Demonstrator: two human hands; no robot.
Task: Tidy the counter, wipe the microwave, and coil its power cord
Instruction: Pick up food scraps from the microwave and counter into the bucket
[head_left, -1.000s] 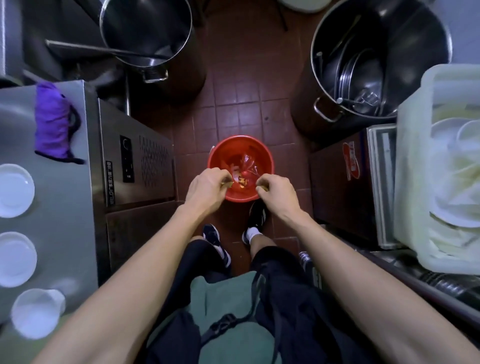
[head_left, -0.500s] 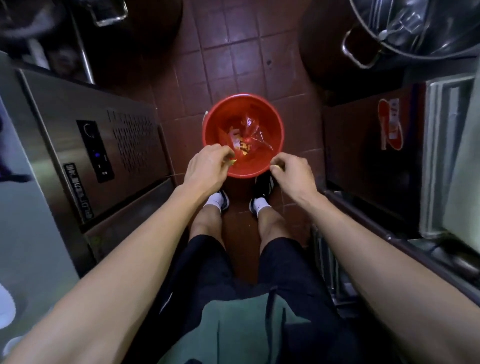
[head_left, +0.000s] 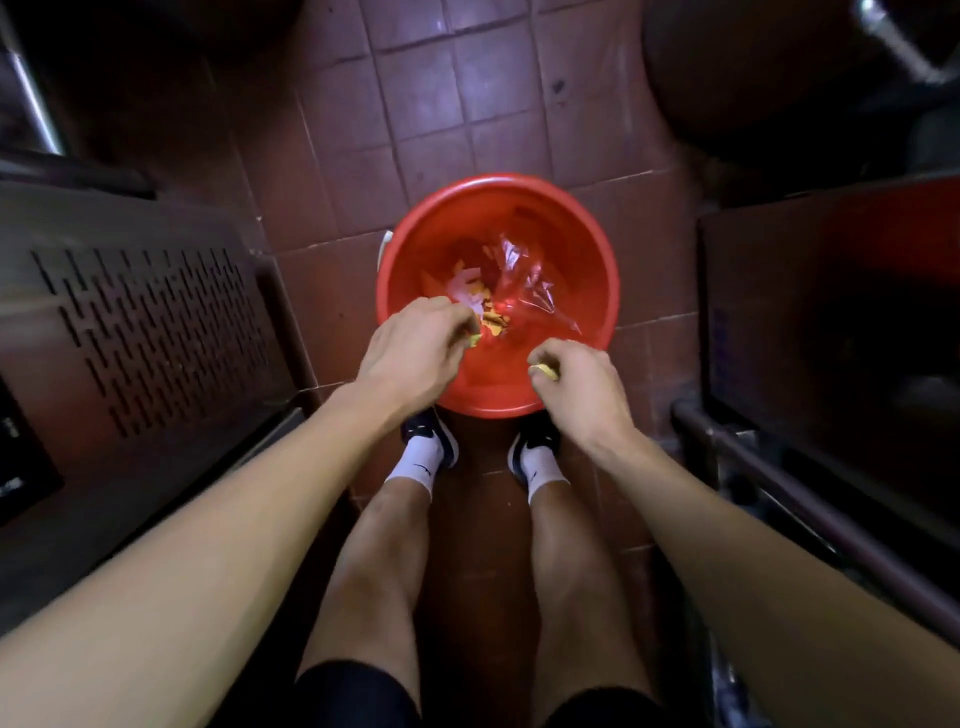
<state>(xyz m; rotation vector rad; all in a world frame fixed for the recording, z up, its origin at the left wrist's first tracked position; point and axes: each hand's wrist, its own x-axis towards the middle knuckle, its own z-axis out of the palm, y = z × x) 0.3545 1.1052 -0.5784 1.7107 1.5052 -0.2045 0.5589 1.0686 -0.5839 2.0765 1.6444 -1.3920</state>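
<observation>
Red-brown floor tiles (head_left: 415, 93) are filling the far ground. I'm holding both hands over a red bucket (head_left: 587, 244) by my shoes: left hand (head_left: 410, 353) curled, pinching a yellowish scrap (head_left: 474, 340); right hand (head_left: 582, 384) curled round another scrap (head_left: 543, 371). Vented steel cabinet (head_left: 150, 332) left, dark unit (head_left: 831, 322) right. Clear plastic (head_left: 524, 280) and scraps are lying inside.

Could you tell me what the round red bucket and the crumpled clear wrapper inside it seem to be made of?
The round red bucket looks like moulded plastic: uniform colour, smooth semi-gloss wall. The crumpled clear wrapper seems thin plastic film: transparent, creased, with sharp glints.
</observation>
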